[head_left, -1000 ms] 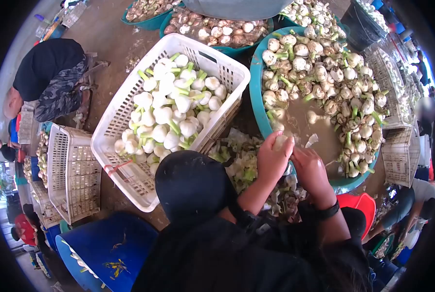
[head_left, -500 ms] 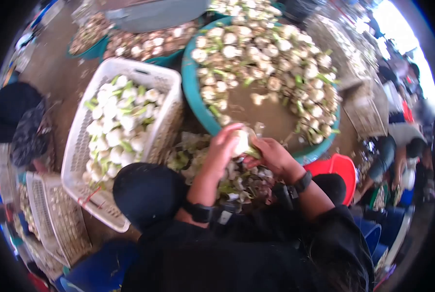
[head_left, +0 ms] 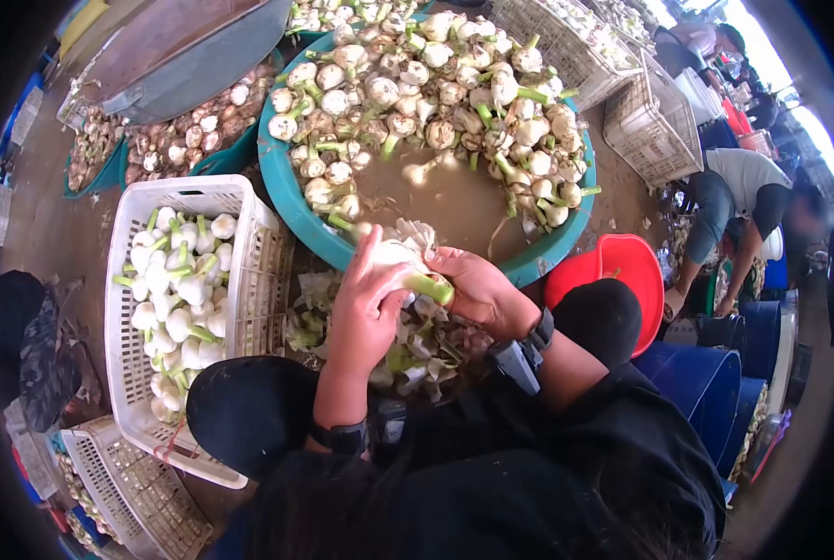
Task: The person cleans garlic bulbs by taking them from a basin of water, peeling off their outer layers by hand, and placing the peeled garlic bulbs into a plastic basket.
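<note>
Between my two hands is a white garlic bulb [head_left: 391,259] with a short green stem pointing to the lower right. My left hand [head_left: 366,285] wraps round the bulb from the left. On the right, my right hand [head_left: 482,287] has its fingers closed near the stem and on loose, papery skin [head_left: 417,233] lifted from the bulb. Its fingertips are partly hidden. Below my hands lies a heap of peeled skins [head_left: 426,350]. Just beyond them stands a teal tub [head_left: 310,224] of muddy water, heaped with dirty garlic bulbs [head_left: 440,89].
To the left, a white plastic crate [head_left: 258,266] holds cleaned bulbs. A red basin [head_left: 636,289] stands by my right knee, with blue barrels [head_left: 692,383] behind it. Another person [head_left: 739,196] bends at the right. More crates [head_left: 655,131] stand at the upper right.
My view has shifted, so the tub and crate sit further left. The bulb has turned in my hands: its green stem now shows at the lower right and loose skin stands off it.
</note>
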### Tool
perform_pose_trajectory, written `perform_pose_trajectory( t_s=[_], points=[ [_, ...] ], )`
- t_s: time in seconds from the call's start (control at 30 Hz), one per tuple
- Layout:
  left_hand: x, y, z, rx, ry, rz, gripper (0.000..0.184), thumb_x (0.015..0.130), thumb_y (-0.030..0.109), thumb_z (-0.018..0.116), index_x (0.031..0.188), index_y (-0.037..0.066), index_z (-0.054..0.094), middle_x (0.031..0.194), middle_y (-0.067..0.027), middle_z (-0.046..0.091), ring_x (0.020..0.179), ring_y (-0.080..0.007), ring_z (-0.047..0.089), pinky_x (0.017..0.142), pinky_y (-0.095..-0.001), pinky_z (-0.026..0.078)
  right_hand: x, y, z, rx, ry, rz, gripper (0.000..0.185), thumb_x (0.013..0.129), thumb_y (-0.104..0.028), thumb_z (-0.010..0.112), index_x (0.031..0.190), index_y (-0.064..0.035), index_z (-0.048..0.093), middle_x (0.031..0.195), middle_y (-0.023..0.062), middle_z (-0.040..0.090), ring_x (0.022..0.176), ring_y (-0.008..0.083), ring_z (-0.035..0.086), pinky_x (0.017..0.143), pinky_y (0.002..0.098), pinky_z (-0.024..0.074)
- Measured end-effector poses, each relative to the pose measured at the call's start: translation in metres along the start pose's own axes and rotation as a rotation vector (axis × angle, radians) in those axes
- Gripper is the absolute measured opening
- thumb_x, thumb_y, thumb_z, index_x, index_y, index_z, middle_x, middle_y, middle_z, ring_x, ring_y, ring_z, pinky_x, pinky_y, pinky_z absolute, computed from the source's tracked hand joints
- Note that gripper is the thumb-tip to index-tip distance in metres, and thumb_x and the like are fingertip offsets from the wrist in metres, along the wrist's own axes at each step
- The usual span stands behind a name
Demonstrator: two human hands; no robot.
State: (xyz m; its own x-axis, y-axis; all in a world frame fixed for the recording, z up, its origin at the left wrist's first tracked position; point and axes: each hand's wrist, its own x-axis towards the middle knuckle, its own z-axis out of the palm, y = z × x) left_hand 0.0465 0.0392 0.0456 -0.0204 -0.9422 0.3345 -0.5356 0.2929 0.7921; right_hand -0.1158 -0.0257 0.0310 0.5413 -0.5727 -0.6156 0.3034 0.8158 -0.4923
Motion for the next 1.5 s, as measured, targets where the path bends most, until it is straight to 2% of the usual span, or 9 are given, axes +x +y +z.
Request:
perform_pose_trajectory(
  t_s=[0.23, 0.43, 0.67, 0.77, 0.9, 1.0, 1.07, 1.27, 1.5],
  points=[
    [-0.007, -0.018, 0.03, -0.736, 0.439, -0.343, 0.023, 0.084, 0.005, 0.054, 0.105, 0.006, 0.044, 0.108, -0.0118, 0.051, 0.105, -0.0243, 0.05, 0.089, -0.0357, 0.043, -0.014, 0.006, 0.001, 0.104, -0.225, -0.146, 0.011, 0.09, -0.013, 0.047, 0.092, -0.0036, 0.053, 0.076, 0.0049, 0.059, 0.049, 0.0106, 0.052, 0.039, 0.0207, 0.0414],
    [-0.006, -0.02, 0.006, -1.011, 0.67, -0.719, 0.022, 0.087, 0.021, 0.056, 0.102, 0.008, 0.046, 0.089, -0.0038, 0.056, 0.082, -0.0119, 0.057, 0.07, -0.0265, 0.049, -0.011, 0.068, -0.034, -1.81, -0.045, -0.492, 0.015, 0.077, -0.017, 0.06, 0.082, -0.0023, 0.06, 0.072, 0.0156, 0.059, 0.072, 0.0288, 0.06, 0.066, 0.0381, 0.048],
    [-0.002, -0.009, 0.0, -0.693, 0.523, -0.572, 0.017, 0.086, 0.019, 0.058, 0.086, 0.007, 0.047, 0.071, -0.0005, 0.051, 0.061, -0.0057, 0.047, 0.055, -0.0192, 0.04, -0.01, 0.009, 0.035, -0.909, 0.111, -0.709, 0.049, 0.079, -0.024, 0.065, 0.118, 0.0009, 0.048, 0.089, 0.0095, 0.061, 0.071, 0.014, 0.058, 0.06, 0.0289, 0.0472],
    [-0.005, -0.011, 0.009, -0.735, 0.441, -0.445, 0.015, 0.086, 0.015, 0.057, 0.082, 0.007, 0.044, 0.068, 0.0007, 0.047, 0.059, -0.0045, 0.043, 0.053, -0.0187, 0.035, -0.002, -0.02, 0.052, -0.648, -0.056, -0.47, 0.023, 0.085, -0.018, 0.058, 0.087, 0.0054, 0.061, 0.072, 0.0041, 0.058, 0.065, 0.0063, 0.051, 0.057, 0.0237, 0.0441],
    [-0.002, -0.012, -0.008, -0.929, 0.783, -0.776, 0.019, 0.085, 0.019, 0.056, 0.077, 0.008, 0.042, 0.061, -0.002, 0.048, 0.042, -0.0056, 0.036, 0.036, -0.0222, 0.029, -0.025, 0.015, 0.036, -1.164, -0.21, -1.153, 0.013, 0.081, -0.011, 0.058, 0.077, 0.0015, 0.059, 0.071, 0.0105, 0.058, 0.06, 0.0231, 0.056, 0.059, 0.0321, 0.0463],
    [0.001, -0.01, -0.009, -1.076, 0.8, -0.903, 0.02, 0.083, 0.025, 0.054, 0.075, 0.01, 0.043, 0.057, 0.0003, 0.045, 0.036, -0.0057, 0.031, 0.032, -0.0232, 0.024, -0.028, 0.05, -0.002, -1.468, -0.3, -1.063, 0.017, 0.081, -0.016, 0.058, 0.075, -0.0003, 0.059, 0.075, 0.0114, 0.06, 0.065, 0.0283, 0.059, 0.06, 0.0352, 0.0474],
    [0.001, -0.012, -0.009, -1.2, 0.768, -1.063, 0.021, 0.081, 0.03, 0.051, 0.074, 0.012, 0.046, 0.054, 0.0038, 0.039, 0.037, -0.0054, 0.029, 0.034, -0.0225, 0.024, -0.028, 0.058, -0.018, -2.155, -0.12, -0.247, 0.019, 0.081, -0.022, 0.057, 0.077, -0.0033, 0.058, 0.078, 0.012, 0.061, 0.07, 0.0305, 0.06, 0.062, 0.0372, 0.0478],
    [-0.004, -0.008, -0.024, -1.396, 0.869, -1.054, 0.029, 0.084, 0.037, 0.046, 0.074, 0.01, 0.048, 0.053, 0.0032, 0.039, 0.038, -0.0065, 0.032, 0.036, -0.0219, 0.027, -0.005, 0.022, 0.075, -1.368, 0.02, -0.897, 0.014, 0.079, -0.021, 0.056, 0.084, -0.0072, 0.057, 0.075, 0.0133, 0.06, 0.069, 0.0332, 0.059, 0.062, 0.0399, 0.0474],
    [-0.002, 0.004, -0.069, -1.467, 1.258, -0.502, 0.045, 0.089, 0.05, 0.038, 0.077, 0.008, 0.048, 0.065, -0.0022, 0.052, 0.054, -0.0123, 0.049, 0.047, -0.0236, 0.041, 0.148, -0.057, -0.033, -1.675, 0.64, -0.589, 0.027, 0.071, -0.01, 0.057, 0.098, -0.0075, 0.06, 0.091, 0.016, 0.061, 0.084, 0.0319, 0.059, 0.076, 0.038, 0.0468]
  ],
)
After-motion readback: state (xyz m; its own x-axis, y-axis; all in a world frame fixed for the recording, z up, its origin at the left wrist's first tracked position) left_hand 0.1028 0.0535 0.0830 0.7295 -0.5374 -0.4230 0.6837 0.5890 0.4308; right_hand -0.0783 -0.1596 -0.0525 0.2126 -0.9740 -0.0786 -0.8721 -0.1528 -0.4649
